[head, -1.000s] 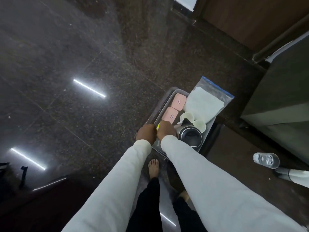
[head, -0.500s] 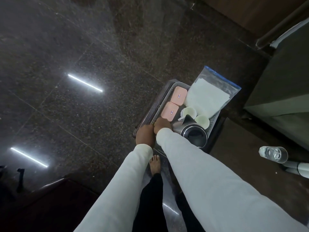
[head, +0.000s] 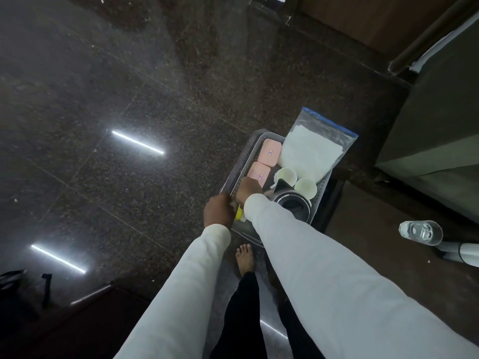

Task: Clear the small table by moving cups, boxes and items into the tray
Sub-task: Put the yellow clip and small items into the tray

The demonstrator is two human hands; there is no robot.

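Note:
A grey perforated tray [head: 322, 192] holds two pink boxes [head: 269, 152] [head: 258, 173], two white cups [head: 285, 175] [head: 306, 188], a steel kettle [head: 293, 206] and a zip bag of white paper [head: 309, 151]. My left hand [head: 218, 211] is at the tray's near left corner, fingers curled against a small yellow and white item [head: 238, 212]. Just beyond it, my right hand [head: 248, 189] reaches into the tray next to the nearer pink box; its fingers are hidden under the back of the hand.
A clear glass [head: 420, 232] and a white object [head: 461, 253] lie on the dark brown surface [head: 375, 237] to the right. Grey furniture [head: 440, 120] rises at far right. Polished dark floor [head: 129, 99] spreads to the left. My bare foot [head: 245, 257] stands below the tray.
The hands were pressed together at the tray's near corner; now my right hand has moved deeper into the tray toward the pink box and the left stays at the corner.

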